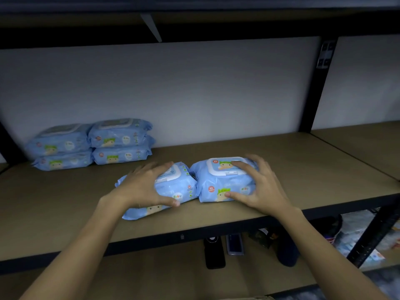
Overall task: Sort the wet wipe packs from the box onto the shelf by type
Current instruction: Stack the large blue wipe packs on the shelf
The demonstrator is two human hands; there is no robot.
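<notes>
My left hand (144,187) is on a blue wipe pack (166,191) that lies on the brown shelf (292,169). My fingers (151,169) are spread wide over its top, and my thumb sits low on its front side near the little face picture. This pack is a bit tilted, with one end pointing toward me.

My right hand (259,189) is on a second blue wipe pack (220,182), just beside the first one. The two packs touch each other in the middle. My right fingers (240,164) are spread too. One finger lies on the white lid on top, and my thumb presses on the front by the red round sticker. Both packs sit near the front edge of the shelf.

Farther back on the left, by the white wall (194,94), there are four more blue packs (91,144). They make two small piles, two packs high, side by side.

A black post (316,83) stands at the right end of the shelf. Under the shelf I see some dark things (214,252), but it is too dim to tell what they are.
</notes>
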